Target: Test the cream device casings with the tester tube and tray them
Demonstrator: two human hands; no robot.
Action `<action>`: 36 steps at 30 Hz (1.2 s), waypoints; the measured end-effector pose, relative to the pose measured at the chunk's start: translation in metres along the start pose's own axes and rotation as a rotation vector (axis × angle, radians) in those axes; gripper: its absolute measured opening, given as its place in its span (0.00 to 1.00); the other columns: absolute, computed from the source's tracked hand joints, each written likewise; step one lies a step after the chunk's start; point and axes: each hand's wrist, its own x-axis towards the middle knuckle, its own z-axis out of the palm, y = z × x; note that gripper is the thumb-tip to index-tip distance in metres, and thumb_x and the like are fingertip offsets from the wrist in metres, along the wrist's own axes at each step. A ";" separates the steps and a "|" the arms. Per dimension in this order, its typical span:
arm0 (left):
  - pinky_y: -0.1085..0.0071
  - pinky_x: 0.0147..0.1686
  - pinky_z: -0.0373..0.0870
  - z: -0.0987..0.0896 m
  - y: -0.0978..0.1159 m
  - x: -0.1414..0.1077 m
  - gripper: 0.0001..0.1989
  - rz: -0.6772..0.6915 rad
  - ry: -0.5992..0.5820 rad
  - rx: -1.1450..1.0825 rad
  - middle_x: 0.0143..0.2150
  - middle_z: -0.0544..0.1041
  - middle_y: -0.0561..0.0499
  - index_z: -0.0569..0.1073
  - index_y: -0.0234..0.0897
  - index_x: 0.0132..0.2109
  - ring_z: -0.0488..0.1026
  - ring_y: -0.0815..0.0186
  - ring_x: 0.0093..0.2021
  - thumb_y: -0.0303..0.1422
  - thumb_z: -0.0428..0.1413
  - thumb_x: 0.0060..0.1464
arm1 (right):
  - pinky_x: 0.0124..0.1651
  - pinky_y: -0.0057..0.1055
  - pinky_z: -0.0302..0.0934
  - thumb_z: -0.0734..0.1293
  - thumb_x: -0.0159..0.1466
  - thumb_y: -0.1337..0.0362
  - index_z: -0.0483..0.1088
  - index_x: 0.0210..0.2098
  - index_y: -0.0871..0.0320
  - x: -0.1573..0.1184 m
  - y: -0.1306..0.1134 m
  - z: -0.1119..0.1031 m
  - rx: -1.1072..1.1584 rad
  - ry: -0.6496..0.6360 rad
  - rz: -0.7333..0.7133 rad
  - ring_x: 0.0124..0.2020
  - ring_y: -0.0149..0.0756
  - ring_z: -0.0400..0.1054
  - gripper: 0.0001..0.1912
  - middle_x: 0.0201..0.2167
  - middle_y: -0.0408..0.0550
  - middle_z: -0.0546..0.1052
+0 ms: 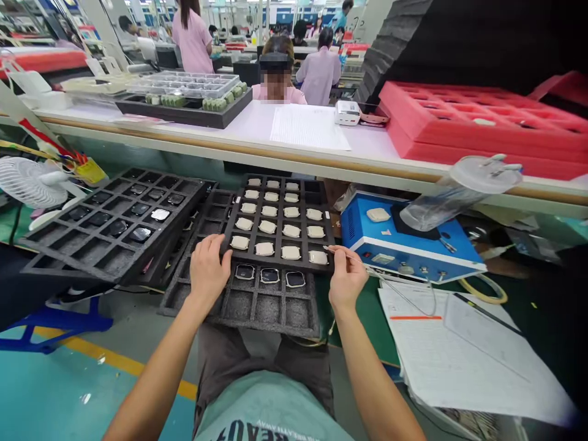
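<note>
A black foam tray (281, 254) with rows of cream, squarish pieces (291, 252) lies in front of me, on top of another foam tray (271, 323) that holds dark square parts in pale frames (269, 275). My left hand (209, 267) rests at the upper tray's left front corner, its fingers curled on the edge. My right hand (346, 277) is pinched at the right front corner, beside the last cream piece; a thin pale item with a cable shows at its fingertips, too small to name.
Stacked foam trays (92, 245) with dark parts stand left, near a white fan (32, 182). At right are a blue box (413, 245) and papers (463, 361). A shelf (229, 150) crosses ahead, carrying red foam trays (468, 144). People sit and stand beyond.
</note>
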 end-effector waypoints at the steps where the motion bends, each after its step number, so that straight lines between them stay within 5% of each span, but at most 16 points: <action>1: 0.49 0.64 0.63 0.000 0.004 -0.007 0.16 0.036 -0.042 -0.013 0.58 0.78 0.35 0.78 0.35 0.54 0.71 0.46 0.61 0.35 0.54 0.63 | 0.50 0.43 0.71 0.69 0.66 0.51 0.78 0.37 0.60 -0.002 -0.003 -0.002 -0.020 -0.002 -0.011 0.41 0.43 0.78 0.17 0.37 0.54 0.82; 5: 0.56 0.56 0.71 0.002 0.012 -0.021 0.03 0.144 -0.264 -0.109 0.42 0.83 0.42 0.79 0.43 0.37 0.76 0.50 0.49 0.33 0.61 0.55 | 0.49 0.42 0.73 0.68 0.69 0.51 0.76 0.41 0.59 -0.013 -0.019 -0.004 -0.024 -0.057 -0.083 0.40 0.42 0.79 0.16 0.38 0.52 0.82; 8: 0.58 0.53 0.73 -0.002 0.013 -0.021 0.04 0.126 -0.311 -0.193 0.35 0.82 0.42 0.78 0.42 0.34 0.78 0.51 0.43 0.36 0.62 0.55 | 0.45 0.39 0.74 0.67 0.70 0.52 0.74 0.44 0.57 -0.022 -0.023 0.001 0.017 -0.120 -0.131 0.37 0.39 0.79 0.14 0.37 0.49 0.81; 12: 0.58 0.51 0.76 0.004 0.030 -0.019 0.11 0.025 -0.232 -0.351 0.44 0.85 0.42 0.80 0.41 0.44 0.81 0.53 0.43 0.40 0.59 0.60 | 0.43 0.37 0.74 0.64 0.73 0.55 0.72 0.44 0.56 -0.032 -0.015 0.007 0.010 -0.155 -0.161 0.37 0.37 0.78 0.11 0.37 0.48 0.79; 17: 0.62 0.43 0.82 0.061 0.080 -0.008 0.21 -0.086 -0.204 -0.678 0.48 0.84 0.39 0.76 0.34 0.54 0.83 0.56 0.46 0.44 0.53 0.64 | 0.45 0.40 0.74 0.61 0.75 0.58 0.73 0.43 0.54 -0.023 -0.007 0.009 -0.010 -0.157 -0.274 0.42 0.39 0.76 0.11 0.40 0.50 0.78; 21: 0.61 0.48 0.81 0.094 0.109 -0.003 0.28 -0.150 -0.200 -0.842 0.51 0.83 0.37 0.72 0.32 0.62 0.83 0.55 0.50 0.44 0.59 0.60 | 0.48 0.43 0.73 0.61 0.75 0.63 0.74 0.43 0.53 -0.011 -0.009 0.007 -0.002 -0.159 -0.315 0.45 0.41 0.76 0.09 0.41 0.50 0.79; 25: 0.63 0.50 0.79 0.094 0.117 -0.007 0.23 -0.189 -0.122 -0.867 0.52 0.83 0.41 0.78 0.36 0.56 0.82 0.56 0.49 0.42 0.64 0.57 | 0.49 0.44 0.75 0.60 0.75 0.64 0.73 0.45 0.52 -0.010 -0.013 0.005 0.034 -0.145 -0.319 0.46 0.42 0.77 0.10 0.42 0.50 0.79; 29: 0.66 0.45 0.80 0.093 0.119 -0.007 0.16 -0.265 -0.090 -0.992 0.42 0.83 0.46 0.76 0.38 0.46 0.82 0.60 0.43 0.39 0.68 0.53 | 0.51 0.47 0.76 0.60 0.75 0.65 0.73 0.47 0.51 -0.015 -0.013 0.003 0.056 -0.162 -0.315 0.49 0.43 0.78 0.09 0.46 0.51 0.80; 36: 0.61 0.53 0.80 0.103 0.118 -0.010 0.21 -0.377 -0.142 -1.062 0.48 0.84 0.42 0.78 0.35 0.50 0.83 0.56 0.49 0.38 0.70 0.52 | 0.52 0.46 0.77 0.61 0.75 0.67 0.73 0.50 0.51 -0.020 -0.015 0.003 0.124 -0.254 -0.238 0.50 0.43 0.80 0.11 0.47 0.52 0.82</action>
